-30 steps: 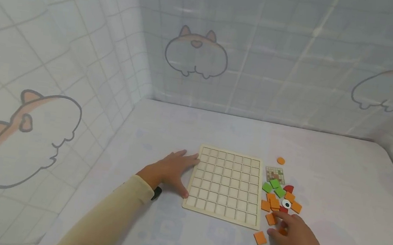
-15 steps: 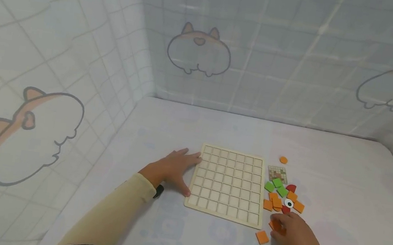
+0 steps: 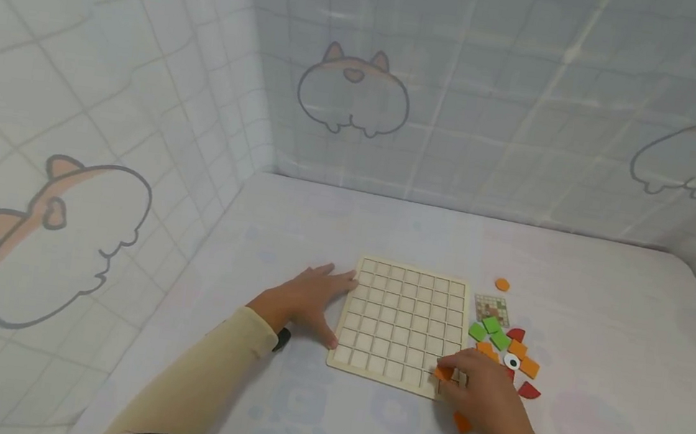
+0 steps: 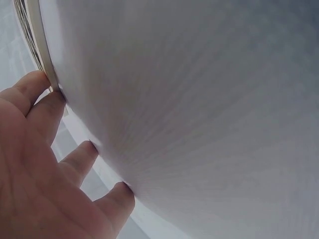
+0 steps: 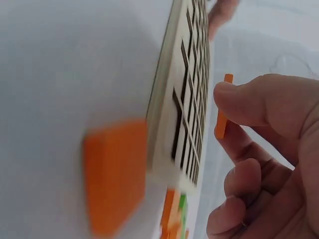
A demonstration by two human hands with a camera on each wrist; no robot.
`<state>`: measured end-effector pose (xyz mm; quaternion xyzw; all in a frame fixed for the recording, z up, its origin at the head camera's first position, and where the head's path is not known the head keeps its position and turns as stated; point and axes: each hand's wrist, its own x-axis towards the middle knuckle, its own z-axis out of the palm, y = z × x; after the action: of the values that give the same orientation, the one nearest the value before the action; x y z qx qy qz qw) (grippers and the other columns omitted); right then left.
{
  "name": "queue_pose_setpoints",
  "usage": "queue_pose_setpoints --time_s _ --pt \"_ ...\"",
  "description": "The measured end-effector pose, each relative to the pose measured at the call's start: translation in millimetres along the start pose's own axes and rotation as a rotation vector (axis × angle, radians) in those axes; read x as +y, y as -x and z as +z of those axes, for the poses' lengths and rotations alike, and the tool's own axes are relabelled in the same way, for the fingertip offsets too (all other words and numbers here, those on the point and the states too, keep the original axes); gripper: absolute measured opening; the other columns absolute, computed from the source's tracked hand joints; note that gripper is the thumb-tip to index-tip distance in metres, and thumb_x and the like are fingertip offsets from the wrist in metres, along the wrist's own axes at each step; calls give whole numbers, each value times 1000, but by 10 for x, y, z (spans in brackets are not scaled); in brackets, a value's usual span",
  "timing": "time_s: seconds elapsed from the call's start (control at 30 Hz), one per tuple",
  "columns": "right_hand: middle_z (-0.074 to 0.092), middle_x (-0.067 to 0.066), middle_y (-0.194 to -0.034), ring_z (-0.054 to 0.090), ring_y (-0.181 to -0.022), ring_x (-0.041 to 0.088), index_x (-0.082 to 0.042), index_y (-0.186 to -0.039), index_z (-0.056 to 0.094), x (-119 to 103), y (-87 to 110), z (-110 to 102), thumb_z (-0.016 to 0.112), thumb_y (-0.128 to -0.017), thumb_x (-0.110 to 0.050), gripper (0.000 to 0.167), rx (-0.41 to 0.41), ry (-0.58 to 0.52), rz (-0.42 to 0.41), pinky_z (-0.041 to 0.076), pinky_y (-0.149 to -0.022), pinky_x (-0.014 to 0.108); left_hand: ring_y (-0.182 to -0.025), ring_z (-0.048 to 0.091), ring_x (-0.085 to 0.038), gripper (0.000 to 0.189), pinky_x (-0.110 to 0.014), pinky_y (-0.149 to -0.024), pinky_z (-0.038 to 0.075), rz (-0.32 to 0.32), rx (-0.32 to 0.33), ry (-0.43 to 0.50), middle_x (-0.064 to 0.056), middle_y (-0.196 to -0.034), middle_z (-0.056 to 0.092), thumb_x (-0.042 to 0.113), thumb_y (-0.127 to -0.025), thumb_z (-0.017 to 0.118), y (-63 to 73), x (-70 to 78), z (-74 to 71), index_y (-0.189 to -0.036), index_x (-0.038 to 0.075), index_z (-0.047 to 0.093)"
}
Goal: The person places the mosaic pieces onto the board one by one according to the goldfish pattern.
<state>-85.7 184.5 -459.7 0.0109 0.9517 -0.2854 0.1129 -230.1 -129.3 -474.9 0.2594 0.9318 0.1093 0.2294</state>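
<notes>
A square wooden grid board (image 3: 400, 325) lies flat on the table. My left hand (image 3: 306, 302) is spread along its left edge; thumb and fingertips touch the rim, as the fingers (image 4: 79, 162) in the left wrist view confirm. Over the board's near right corner, my right hand (image 3: 486, 393) pinches an orange square tile (image 5: 224, 109) between thumb and finger. That tile is held above the grid, apart from it in the right wrist view. Another orange tile (image 3: 462, 423) lies on the table below the corner, partly covered by the right hand.
Right of the board lie green tiles (image 3: 491, 325), orange tiles (image 3: 528, 367), red quarter-round pieces (image 3: 529, 390) and a white eye disc (image 3: 511, 361). A small pattern card (image 3: 491, 310) and an orange round piece (image 3: 502, 284) are farther back. White walls (image 3: 469, 80) enclose the table.
My right hand has picked up an orange tile from the pile and moved left with it over the board's near right corner. The left hand stays at the board's edge.
</notes>
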Motion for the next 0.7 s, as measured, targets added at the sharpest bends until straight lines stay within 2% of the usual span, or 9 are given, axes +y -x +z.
queue_pose_setpoints --time_s 0.13,0.33,0.47,0.7 --pt "68 -10 -102 60 -96 13 -22 -107 80 -105 -107 94 79 -85 -18 23 -20 30 -70 54 -87 38 -159 8 -31 124 -56 -127 11 10 -7 16 15 -169 18 61 -58 93 2 13 15 -161 31 31" --pt "67 -7 -100 61 -94 14 -17 -103 82 -184 -231 198 83 -84 -17 19 -33 112 -143 55 -91 39 -159 8 -30 123 -55 -127 12 23 -12 4 16 -169 18 63 -59 91 -14 35 50 -161 32 30" --pt "64 -5 -100 57 -89 15 -17 -101 83 -227 -300 234 83 -85 -18 17 -21 149 -129 54 -82 34 -159 8 -29 122 -54 -127 12 10 -7 11 16 -169 18 61 -59 92 -8 50 25 -161 33 30" --pt "60 -5 -98 52 -84 14 -19 -102 84 -285 -332 274 82 -85 -22 17 -5 134 -74 46 -71 28 -159 8 -29 124 -54 -127 12 -16 -10 -1 17 -169 17 62 -59 92 20 26 -11 -161 32 29"
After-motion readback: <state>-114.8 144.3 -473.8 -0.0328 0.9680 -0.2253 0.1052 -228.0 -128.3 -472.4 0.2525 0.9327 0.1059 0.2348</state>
